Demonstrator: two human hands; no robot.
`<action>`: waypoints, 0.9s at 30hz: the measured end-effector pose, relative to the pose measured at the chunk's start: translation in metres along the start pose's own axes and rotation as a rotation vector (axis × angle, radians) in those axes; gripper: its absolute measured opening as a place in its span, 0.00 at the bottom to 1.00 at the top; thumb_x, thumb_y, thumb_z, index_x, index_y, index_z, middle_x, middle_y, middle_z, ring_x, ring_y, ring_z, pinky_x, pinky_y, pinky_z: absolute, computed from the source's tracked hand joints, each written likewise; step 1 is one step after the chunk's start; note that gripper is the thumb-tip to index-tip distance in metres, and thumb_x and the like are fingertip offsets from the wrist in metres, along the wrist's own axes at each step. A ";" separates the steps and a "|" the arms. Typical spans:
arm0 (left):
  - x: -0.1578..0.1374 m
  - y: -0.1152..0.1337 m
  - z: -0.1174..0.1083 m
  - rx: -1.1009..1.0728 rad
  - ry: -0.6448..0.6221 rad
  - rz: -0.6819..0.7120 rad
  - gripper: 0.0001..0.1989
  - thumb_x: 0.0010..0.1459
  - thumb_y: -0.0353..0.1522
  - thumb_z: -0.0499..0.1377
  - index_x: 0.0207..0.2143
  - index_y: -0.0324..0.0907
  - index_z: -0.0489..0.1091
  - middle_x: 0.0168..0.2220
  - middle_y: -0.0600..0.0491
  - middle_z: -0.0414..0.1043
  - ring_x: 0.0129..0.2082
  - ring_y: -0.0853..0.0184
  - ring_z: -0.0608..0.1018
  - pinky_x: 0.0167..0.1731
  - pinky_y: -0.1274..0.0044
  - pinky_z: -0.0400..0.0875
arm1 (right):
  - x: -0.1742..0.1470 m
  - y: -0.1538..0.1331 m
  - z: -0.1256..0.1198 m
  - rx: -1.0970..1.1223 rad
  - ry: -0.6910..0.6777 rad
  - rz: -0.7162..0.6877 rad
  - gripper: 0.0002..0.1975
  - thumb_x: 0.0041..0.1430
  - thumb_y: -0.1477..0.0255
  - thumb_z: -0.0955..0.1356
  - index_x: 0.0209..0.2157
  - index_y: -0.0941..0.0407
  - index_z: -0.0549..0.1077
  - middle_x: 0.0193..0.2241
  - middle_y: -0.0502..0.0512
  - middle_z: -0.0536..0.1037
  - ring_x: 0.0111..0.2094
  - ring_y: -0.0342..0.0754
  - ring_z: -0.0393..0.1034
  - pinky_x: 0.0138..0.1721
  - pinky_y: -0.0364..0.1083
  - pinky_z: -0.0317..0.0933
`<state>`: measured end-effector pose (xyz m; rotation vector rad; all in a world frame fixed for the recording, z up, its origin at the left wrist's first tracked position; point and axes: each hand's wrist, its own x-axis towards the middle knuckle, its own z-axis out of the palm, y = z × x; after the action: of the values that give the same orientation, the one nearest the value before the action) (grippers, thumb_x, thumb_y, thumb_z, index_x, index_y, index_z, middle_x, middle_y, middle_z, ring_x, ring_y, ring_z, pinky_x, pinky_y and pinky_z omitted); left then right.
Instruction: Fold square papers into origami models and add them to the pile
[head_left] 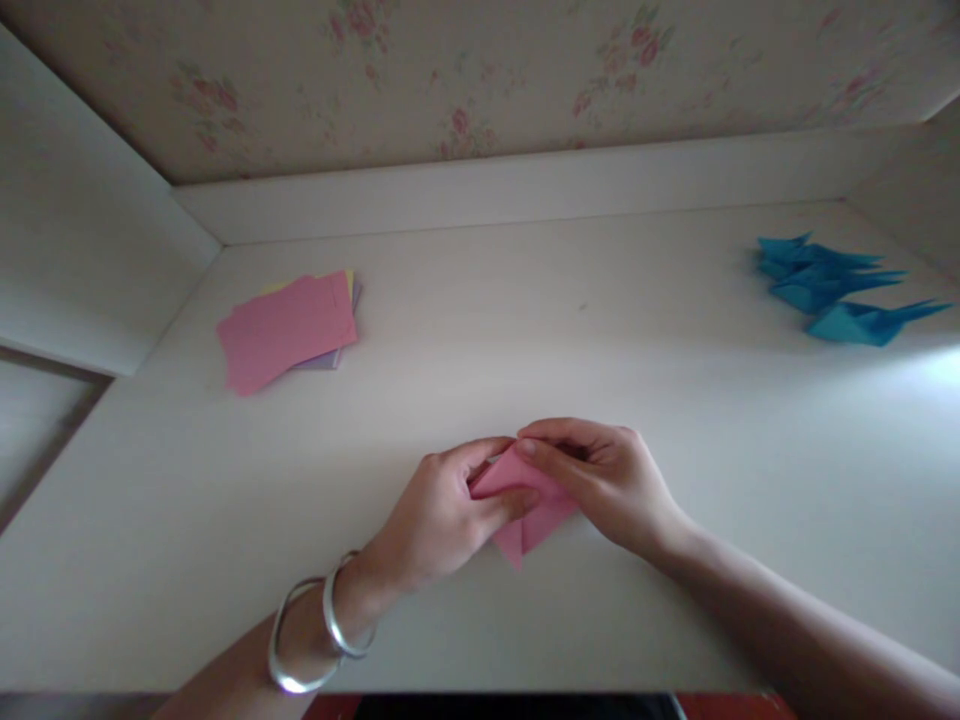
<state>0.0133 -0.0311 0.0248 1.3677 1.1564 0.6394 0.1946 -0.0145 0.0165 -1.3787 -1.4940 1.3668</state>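
Note:
Between my hands, near the front middle of the white table, is a partly folded piece of pink origami paper [545, 522]. One point of it faces me, and its far corner points away. My left hand [457, 505] grips its left side, thumb lying across the top and fingers behind. My right hand [607, 480] pinches the far corner between thumb and index finger. Both hands cover parts of the paper, so some of its folds are hidden. Two silver bangles [334, 610] circle my left wrist.
A stack of pink, yellow and lilac paper sheets [289, 325] lies at the back left of the table [450, 330]. Several blue folded paper cranes [859, 322] stand in a group at the back right. A flowered wall [510, 80] rises behind, and a white panel [82, 220] borders the left.

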 end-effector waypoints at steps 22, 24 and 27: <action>-0.002 0.005 -0.003 -0.164 -0.117 -0.030 0.19 0.63 0.36 0.60 0.56 0.44 0.71 0.46 0.50 0.79 0.45 0.60 0.80 0.45 0.72 0.75 | 0.003 0.003 -0.001 0.091 -0.048 -0.015 0.09 0.57 0.64 0.72 0.33 0.55 0.79 0.31 0.54 0.83 0.31 0.47 0.76 0.30 0.43 0.67; -0.001 0.005 -0.002 -0.172 -0.118 -0.034 0.19 0.61 0.33 0.61 0.55 0.43 0.72 0.45 0.49 0.80 0.44 0.59 0.80 0.45 0.71 0.76 | 0.001 0.004 0.001 0.158 -0.087 -0.007 0.10 0.58 0.64 0.72 0.37 0.55 0.77 0.30 0.54 0.83 0.29 0.46 0.76 0.28 0.42 0.66; 0.000 0.007 -0.001 -0.182 -0.108 -0.011 0.17 0.62 0.30 0.60 0.53 0.44 0.73 0.47 0.50 0.79 0.46 0.60 0.79 0.50 0.71 0.73 | -0.001 0.005 0.002 0.233 -0.136 0.035 0.16 0.59 0.63 0.72 0.46 0.54 0.72 0.29 0.53 0.83 0.26 0.44 0.74 0.24 0.40 0.63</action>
<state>0.0141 -0.0300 0.0313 1.2257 0.9947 0.6392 0.1942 -0.0160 0.0112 -1.1911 -1.3508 1.6283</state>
